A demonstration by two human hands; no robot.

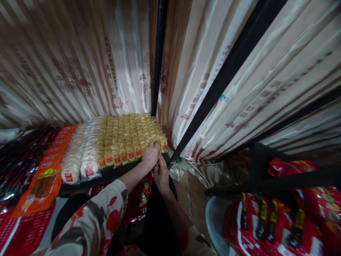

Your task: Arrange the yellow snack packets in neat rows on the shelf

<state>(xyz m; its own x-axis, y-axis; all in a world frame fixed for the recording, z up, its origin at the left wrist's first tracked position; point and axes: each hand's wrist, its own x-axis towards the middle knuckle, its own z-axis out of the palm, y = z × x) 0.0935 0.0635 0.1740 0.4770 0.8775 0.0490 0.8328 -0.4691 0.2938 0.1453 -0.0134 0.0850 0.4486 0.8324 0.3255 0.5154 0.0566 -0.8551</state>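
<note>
clear-wrapped yellow packets [128, 137] sit in tight rows, red labels [130, 155] frontmost.

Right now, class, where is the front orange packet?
In the head view, the front orange packet lies at lower left, between dark packets on its left and round white packs on its right.

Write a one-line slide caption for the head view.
Two hands meet at the front right corner of rows of yellow wrapped packets, beside white round ones.
</note>
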